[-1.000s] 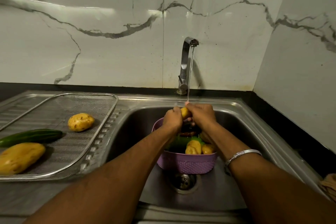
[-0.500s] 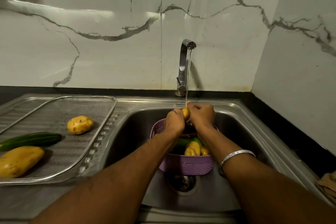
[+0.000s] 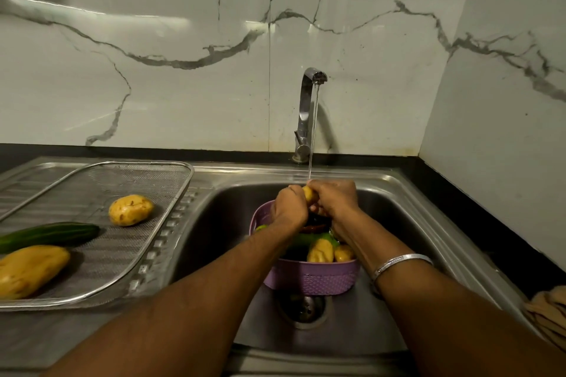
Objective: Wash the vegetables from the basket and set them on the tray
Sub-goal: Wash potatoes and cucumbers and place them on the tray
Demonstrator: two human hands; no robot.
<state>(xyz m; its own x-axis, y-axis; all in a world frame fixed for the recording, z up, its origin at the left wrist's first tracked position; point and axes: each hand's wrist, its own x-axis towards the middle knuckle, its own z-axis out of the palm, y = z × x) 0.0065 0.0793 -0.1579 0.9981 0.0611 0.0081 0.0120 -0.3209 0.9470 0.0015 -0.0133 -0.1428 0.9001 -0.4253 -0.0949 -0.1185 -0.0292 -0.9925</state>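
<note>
Both hands, left hand (image 3: 289, 206) and right hand (image 3: 333, 200), are curled round a small yellow potato (image 3: 308, 193), pressed together on it under the thin stream from the tap (image 3: 306, 113), above the far rim of the purple basket (image 3: 312, 280). That basket stands in the steel sink (image 3: 407, 223), over the drain (image 3: 303, 307), with yellow and green vegetables yet to be washed. On the worktop's draining board to the left, the mesh tray (image 3: 171, 220) carries a long yellow vegetable (image 3: 29, 269) at the near left, a cucumber (image 3: 49, 236) beyond it, and a washed potato (image 3: 131, 210) farther right. A silver bangle (image 3: 401, 263) circles the right wrist. Wet and round, the potato could well squirt free of the fingers during rubbing and drop back among the unwashed produce, or roll across the mesh if set down carelessly.
</note>
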